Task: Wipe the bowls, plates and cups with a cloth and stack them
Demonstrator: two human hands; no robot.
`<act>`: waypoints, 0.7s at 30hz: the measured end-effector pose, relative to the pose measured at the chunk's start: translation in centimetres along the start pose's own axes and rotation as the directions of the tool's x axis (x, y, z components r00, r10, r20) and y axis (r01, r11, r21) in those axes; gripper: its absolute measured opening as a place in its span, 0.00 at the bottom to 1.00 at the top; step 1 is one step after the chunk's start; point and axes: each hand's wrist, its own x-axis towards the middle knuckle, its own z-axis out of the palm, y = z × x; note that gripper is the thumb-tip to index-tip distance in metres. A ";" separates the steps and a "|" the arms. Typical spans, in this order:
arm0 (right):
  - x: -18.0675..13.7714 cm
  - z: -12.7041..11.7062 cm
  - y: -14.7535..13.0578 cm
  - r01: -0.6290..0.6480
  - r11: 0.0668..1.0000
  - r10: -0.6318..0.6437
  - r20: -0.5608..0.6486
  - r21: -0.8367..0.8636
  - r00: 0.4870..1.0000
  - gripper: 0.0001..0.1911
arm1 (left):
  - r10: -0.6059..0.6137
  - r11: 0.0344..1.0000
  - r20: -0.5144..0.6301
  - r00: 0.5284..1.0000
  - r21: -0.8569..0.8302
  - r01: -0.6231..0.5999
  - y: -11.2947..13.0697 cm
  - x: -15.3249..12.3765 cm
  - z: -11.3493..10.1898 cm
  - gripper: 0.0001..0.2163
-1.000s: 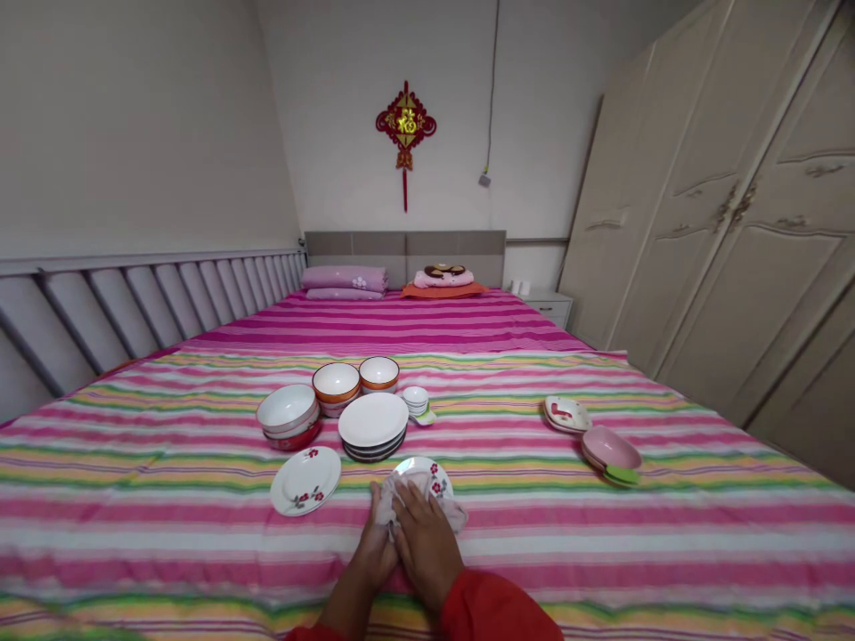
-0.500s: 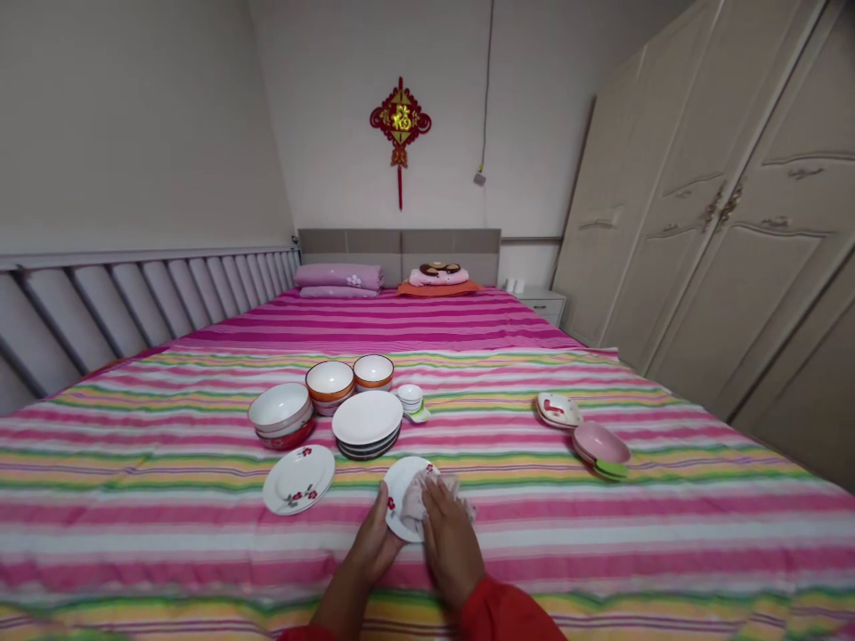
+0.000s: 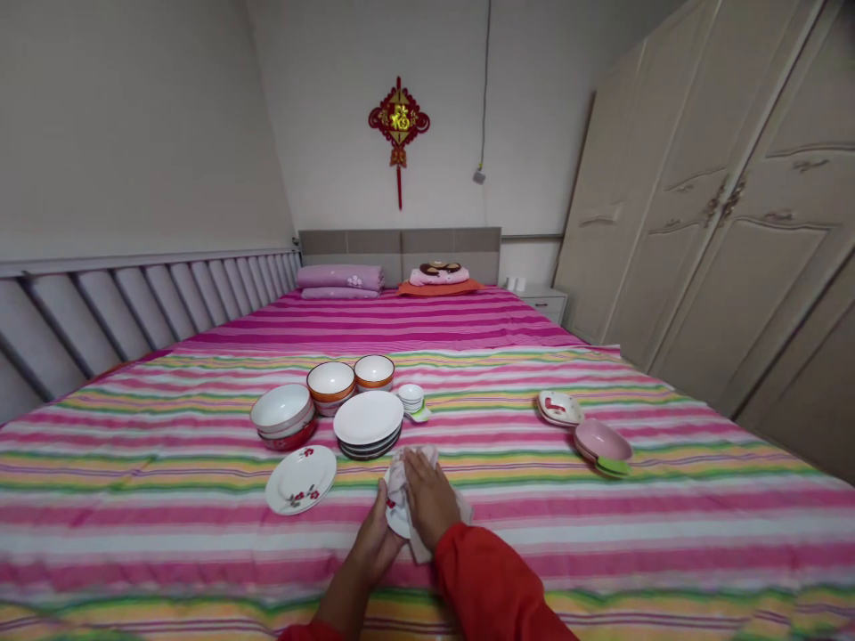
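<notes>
My left hand (image 3: 375, 545) grips the near edge of a small white plate with red flowers (image 3: 395, 517), held just above the striped bedspread. My right hand (image 3: 428, 497) presses a pale cloth (image 3: 403, 470) flat against the plate's face, and the cloth covers most of it. A matching flowered plate (image 3: 300, 479) lies on the bed just left of my hands. Right behind them is a stack of white plates (image 3: 369, 424).
Stacked bowls (image 3: 284, 415) and two orange-rimmed bowls (image 3: 350, 380) sit behind the plates, with small white cups (image 3: 411, 401) beside. Pink and green dishes (image 3: 601, 445) lie to the right. Pillows at the headboard, a wardrobe (image 3: 721, 231) on the right, a padded rail on the left.
My right hand with the cloth slid across the plate, first right, then up over its far edge. The plate has been turned and tilted in my left hand.
</notes>
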 end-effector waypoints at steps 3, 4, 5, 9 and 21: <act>-0.2 -0.2 2.1 -0.007 0.995 0.016 -0.083 0.101 0.996 0.27 | 0.014 1.000 0.037 0.999 0.016 -0.014 -0.1 -0.1 0.3 0.22; -0.4 -0.1 2.6 0.002 0.990 0.015 -0.122 0.141 0.992 0.27 | 0.018 0.999 0.033 0.999 0.025 -0.019 -0.1 -0.1 0.4 0.22; -0.6 0.1 3.0 0.008 0.984 0.021 -0.161 0.178 0.987 0.28 | 0.022 0.999 0.021 1.000 0.034 -0.023 -0.1 -0.1 0.4 0.22; -1.7 1.1 3.3 -0.066 0.953 0.154 -0.285 0.295 0.946 0.25 | 0.005 0.999 -0.022 1.000 0.047 -0.004 -0.1 -0.2 0.3 0.22; -6.8 2.0 -1.9 0.003 1.000 -0.002 -0.108 0.005 0.994 0.30 | -0.173 0.984 -0.074 0.982 0.022 0.175 0.4 -0.9 -0.6 0.30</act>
